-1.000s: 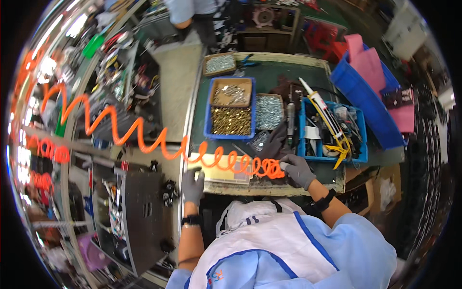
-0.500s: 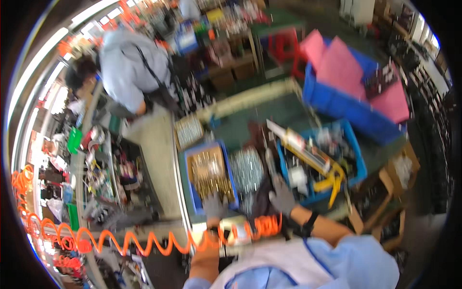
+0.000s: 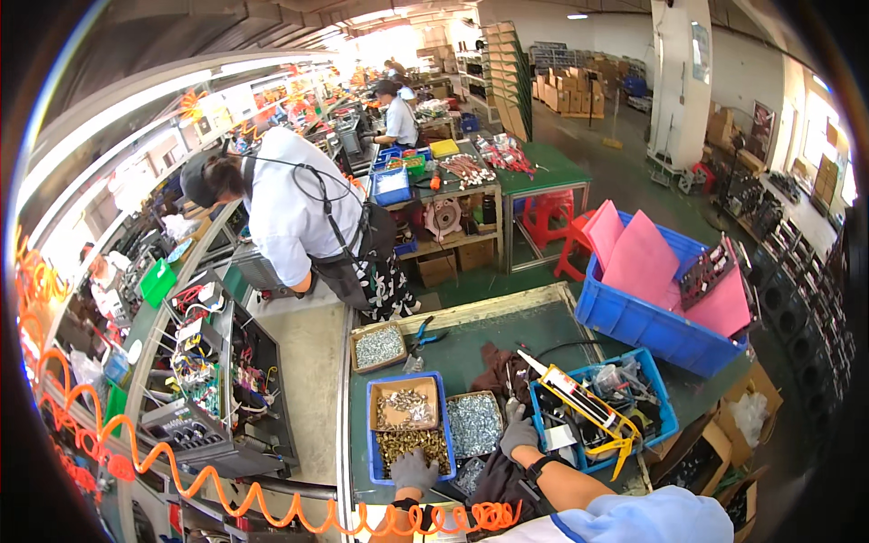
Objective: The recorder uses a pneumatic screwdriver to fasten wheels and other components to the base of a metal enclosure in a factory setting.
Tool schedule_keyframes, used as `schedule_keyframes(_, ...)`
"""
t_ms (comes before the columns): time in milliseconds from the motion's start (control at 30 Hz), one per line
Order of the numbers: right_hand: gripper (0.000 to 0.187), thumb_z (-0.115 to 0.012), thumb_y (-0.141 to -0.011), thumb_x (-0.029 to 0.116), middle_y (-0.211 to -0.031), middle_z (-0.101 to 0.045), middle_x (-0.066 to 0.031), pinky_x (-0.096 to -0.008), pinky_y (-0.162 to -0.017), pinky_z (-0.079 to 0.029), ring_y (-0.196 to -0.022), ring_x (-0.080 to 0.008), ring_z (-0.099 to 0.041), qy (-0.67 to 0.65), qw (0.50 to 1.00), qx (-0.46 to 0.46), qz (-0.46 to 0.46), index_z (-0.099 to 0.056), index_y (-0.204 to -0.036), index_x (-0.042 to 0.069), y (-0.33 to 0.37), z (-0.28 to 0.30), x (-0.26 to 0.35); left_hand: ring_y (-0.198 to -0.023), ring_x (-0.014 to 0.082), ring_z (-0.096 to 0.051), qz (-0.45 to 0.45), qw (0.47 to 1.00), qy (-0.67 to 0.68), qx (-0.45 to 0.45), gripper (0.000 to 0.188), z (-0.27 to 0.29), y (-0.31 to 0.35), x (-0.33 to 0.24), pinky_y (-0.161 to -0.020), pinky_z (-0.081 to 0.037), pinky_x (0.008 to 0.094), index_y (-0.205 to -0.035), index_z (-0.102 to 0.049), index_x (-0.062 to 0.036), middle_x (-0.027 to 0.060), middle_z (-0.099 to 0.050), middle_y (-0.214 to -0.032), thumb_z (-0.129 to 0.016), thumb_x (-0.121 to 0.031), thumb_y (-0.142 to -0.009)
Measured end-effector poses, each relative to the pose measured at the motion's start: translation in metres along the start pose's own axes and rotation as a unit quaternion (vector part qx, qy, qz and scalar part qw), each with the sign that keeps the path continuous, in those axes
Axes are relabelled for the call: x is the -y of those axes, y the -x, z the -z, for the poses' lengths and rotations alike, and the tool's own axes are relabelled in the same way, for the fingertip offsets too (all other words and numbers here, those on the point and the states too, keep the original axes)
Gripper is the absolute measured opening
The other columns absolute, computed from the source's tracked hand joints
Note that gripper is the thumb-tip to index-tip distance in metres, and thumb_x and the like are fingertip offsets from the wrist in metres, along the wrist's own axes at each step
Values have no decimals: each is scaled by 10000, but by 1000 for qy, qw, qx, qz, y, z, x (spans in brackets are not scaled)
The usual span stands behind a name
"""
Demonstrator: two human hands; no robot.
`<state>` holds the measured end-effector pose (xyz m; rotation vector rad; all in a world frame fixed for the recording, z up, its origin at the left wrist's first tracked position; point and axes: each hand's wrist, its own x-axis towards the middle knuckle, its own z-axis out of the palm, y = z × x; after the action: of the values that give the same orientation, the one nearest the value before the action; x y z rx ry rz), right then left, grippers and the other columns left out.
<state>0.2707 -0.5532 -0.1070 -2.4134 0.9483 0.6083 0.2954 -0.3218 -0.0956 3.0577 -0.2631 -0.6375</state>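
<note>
My left hand [image 3: 414, 471], in a grey glove, lies with its fingers apart on brass-coloured fasteners [image 3: 391, 443] in the front of a blue tray [image 3: 370, 421]. A small carton [image 3: 406, 407] of silvery pieces sits in the tray's back half. My right hand [image 3: 519, 436], also gloved, is closed beside a light-blue bin [image 3: 672, 412]; a slim grey thing seems to stick out past its fingers, too small to make out. Between my hands stand a box of silver screws [image 3: 474, 425] and a dark cloth [image 3: 498, 475]. A caulking gun [image 3: 588, 412] with a yellow handle lies across the bin.
Blue-handled pliers [image 3: 425, 335] and a carton of small metal parts [image 3: 378, 347] lie farther back. A large blue crate [image 3: 652, 317] holds pink sheets. An orange coiled hose [image 3: 272, 507] crosses in front. A co-worker [image 3: 299, 208] bends over the line at left, near an opened machine [image 3: 226, 380].
The view has tilted up, so the bench sits lower and more of the room shows. My left hand stays at the brass fasteners and my right hand beside the light-blue bin.
</note>
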Motion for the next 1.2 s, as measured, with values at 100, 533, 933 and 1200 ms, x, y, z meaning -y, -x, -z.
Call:
schedule_keyframes(100, 835, -541, -767, 209, -1209, -397, -272, -414, -845, -442, -1014, -365, -532, 36, 998, -39, 22, -14, -1388, 27, 7, 7, 2, -987, 298, -537, -38, 998, 1, -58, 394, -13, -2, 5, -832, -418, 435, -1007, -539, -83, 131, -576, -1017, -494, -398, -774)
schedule_keyframes(533, 561, -565, -689, 370, -1002, -591, -211, -393, -800, -456, -920, -340, -586, -168, 980, -36, 96, -458, -1115, 22, 27, 84, -10, -947, 316, -554, -106, 987, 47, -109, 318, -9, 16, 5, -777, -431, 452, -935, -577, -97, 161, -590, -969, -449, -368, -828)
schedule_keyframes(933, 346, -473, -710, 155, -769, -570, -112, -337, -544, -504, -622, -222, -590, -642, 686, 311, 146, -507, -1033, 34, 81, 117, -75, -761, 354, -606, -106, 975, 171, -89, 236, -14, 5, 19, -673, -460, 442, -951, -560, -140, 137, -636, -815, -501, -345, -849)
schedule_keyframes(1200, 319, -480, -805, 211, -778, -586, -127, -355, -507, -515, -587, -228, -592, -682, 602, 400, 109, -468, -1071, 35, 103, 108, -90, -769, 317, -600, -14, 952, 186, -244, 202, -1, -19, 16, -652, -464, 418, -939, -592, -163, 129, -627, -808, -555, -307, -802)
